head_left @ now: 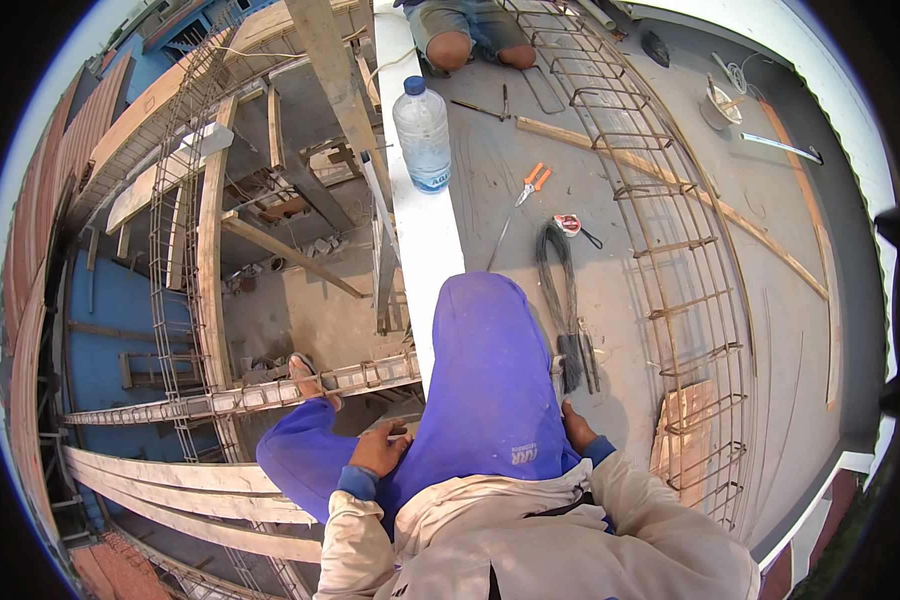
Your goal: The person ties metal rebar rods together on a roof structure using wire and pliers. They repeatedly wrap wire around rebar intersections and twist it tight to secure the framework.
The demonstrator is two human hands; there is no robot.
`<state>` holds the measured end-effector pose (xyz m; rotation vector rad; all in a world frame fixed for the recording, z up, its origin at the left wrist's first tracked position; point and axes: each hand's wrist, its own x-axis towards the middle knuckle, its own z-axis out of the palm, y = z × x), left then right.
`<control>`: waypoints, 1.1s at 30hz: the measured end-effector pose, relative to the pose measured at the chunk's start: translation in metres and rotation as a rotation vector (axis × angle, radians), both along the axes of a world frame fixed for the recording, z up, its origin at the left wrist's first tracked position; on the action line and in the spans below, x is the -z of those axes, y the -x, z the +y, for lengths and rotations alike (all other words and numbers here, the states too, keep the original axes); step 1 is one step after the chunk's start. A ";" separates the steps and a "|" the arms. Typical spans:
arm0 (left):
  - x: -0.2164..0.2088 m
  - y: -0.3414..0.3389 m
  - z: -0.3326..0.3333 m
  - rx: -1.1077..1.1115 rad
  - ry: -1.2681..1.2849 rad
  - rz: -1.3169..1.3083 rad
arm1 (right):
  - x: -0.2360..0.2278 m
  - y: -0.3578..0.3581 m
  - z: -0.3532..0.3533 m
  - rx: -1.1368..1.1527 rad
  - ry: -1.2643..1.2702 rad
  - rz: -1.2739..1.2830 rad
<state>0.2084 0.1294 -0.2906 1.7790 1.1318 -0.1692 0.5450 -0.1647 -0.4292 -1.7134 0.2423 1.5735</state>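
My left hand [379,448] rests on my left thigh, its fingers loosely bent and apart, with nothing in it. Beside my right thigh, my right hand [576,428] hangs low near the floor; most of its fingers are hidden. Ahead of it lies a looped bundle of dark tie wire [553,275], with a slim dark metal tool [589,358] at its near end. Past the wire's far end is a red and white tape measure [567,225]. Orange-handled snips [536,179] lie further off. A blue-capped water bottle [422,135] stands on the white wall top [433,240].
Left of the wall the level drops, crossed by wooden beams [213,240] and a concrete beam [220,402]. A long rebar cage [685,245] lies to the right, over a wooden strip [760,235]. A bucket [718,108] stands beyond. Another person [470,35] kneels at the far end.
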 end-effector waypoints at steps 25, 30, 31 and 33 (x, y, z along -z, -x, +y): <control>0.082 0.047 0.024 -0.226 0.058 0.091 | -0.147 0.104 0.330 -1.558 -0.575 -0.856; 0.034 0.059 0.028 -0.508 -0.267 -0.356 | -0.146 0.100 0.333 -1.417 -0.630 -0.847; 0.018 0.068 0.029 -0.522 -0.457 -0.453 | -0.147 0.100 0.332 -1.434 -0.621 -0.854; -0.013 0.092 0.034 -0.635 -0.623 -0.317 | -0.146 0.102 0.331 -1.477 -0.604 -0.872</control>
